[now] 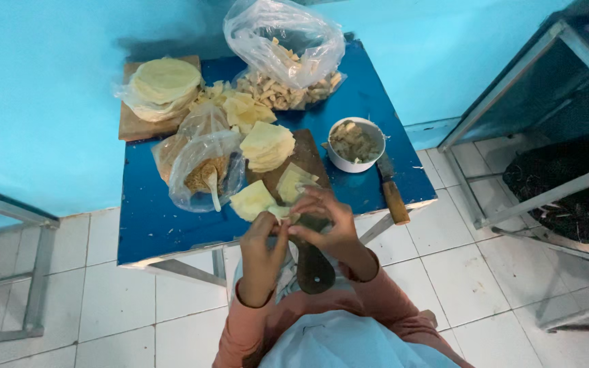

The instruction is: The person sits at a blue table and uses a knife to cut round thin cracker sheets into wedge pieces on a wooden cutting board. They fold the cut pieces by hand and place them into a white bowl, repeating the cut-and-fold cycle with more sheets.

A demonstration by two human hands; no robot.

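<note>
Above the near edge of the blue table (138, 232), the left hand (262, 249) and the right hand (328, 221) meet around a small pale wrapper (281, 212), and the fingertips of both pinch it between them. I think the thin dough may tear, or the filling may come out, if the pinching is too strong. Its long axis seems to go from one hand to the other, left to right, but it is mostly hidden. Behind it lies a dark cutting board (308, 157) with more wrappers (266, 145), and a white bowl (354, 163) beside.
</note>
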